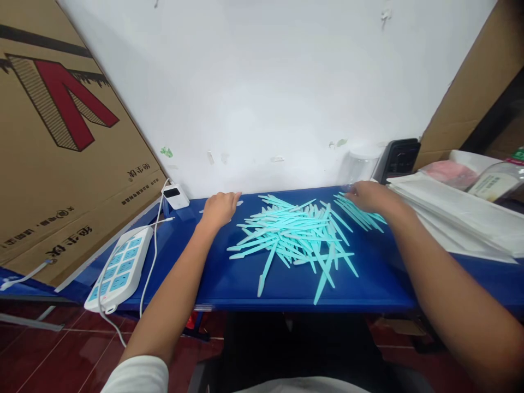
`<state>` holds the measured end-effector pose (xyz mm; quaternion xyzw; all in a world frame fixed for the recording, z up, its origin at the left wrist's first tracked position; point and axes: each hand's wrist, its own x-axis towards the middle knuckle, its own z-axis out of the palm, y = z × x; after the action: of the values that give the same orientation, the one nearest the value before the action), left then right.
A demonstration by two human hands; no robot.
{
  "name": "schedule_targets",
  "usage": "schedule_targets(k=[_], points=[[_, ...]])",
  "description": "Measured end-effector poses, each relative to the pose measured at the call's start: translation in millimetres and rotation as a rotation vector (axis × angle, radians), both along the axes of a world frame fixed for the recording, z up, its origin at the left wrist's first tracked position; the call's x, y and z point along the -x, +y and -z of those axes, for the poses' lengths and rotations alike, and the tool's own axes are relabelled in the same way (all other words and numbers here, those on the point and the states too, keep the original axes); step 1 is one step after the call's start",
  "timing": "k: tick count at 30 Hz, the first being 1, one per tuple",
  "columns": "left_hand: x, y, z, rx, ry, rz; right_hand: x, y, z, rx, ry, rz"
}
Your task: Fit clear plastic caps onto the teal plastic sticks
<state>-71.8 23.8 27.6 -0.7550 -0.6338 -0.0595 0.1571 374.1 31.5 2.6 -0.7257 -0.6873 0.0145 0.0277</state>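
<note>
A loose heap of turquoise eyebrow razors [286, 229], slim handles with paler capped ends, lies crisscrossed on the blue table [368, 281]. Just left of the heap, near the wall, my left hand [221, 210] rests with its fingers closed together. Whatever it may hold is hidden, though a small whitish strip shows by the fingertips. To the right, a smaller row of razors [360, 213] lies roughly side by side. My right hand [366, 195] is over the far end of this row, fingers bent and drawn together; what is between them is hidden.
On the left are a white power strip [118, 270], cables, a small white device [176, 195] and a large cardboard box [73, 136]. At the right stand a clear container [362, 164], a black holder [399, 158], stacked white packaging [454, 213] and a bottle [497, 177].
</note>
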Motion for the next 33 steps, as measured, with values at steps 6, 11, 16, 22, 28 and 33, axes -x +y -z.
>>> schedule_targets(k=[6, 11, 16, 22, 28, 33], points=[[30, 12, -1.7, 0.03, 0.004, -0.159, 53, -15, -2, 0.116, 0.074, -0.001], [42, 18, 2.2, 0.056, 0.002, -0.219, 74, -21, 0, 0.232, 0.095, -0.016], [39, 16, 1.8, 0.043, -0.008, -0.182, 76, -21, -1, 0.233, 0.064, -0.035], [31, 14, 1.7, -0.006, -0.025, -0.118, 82, -20, 3, 0.195, 0.063, 0.003], [24, 10, 0.6, -0.089, -0.059, -0.088, 73, -26, -11, 0.193, 0.105, 0.068], [-3, -5, -2.3, -0.102, -0.213, 0.159, 58, -41, -31, 0.384, 0.28, -0.129]])
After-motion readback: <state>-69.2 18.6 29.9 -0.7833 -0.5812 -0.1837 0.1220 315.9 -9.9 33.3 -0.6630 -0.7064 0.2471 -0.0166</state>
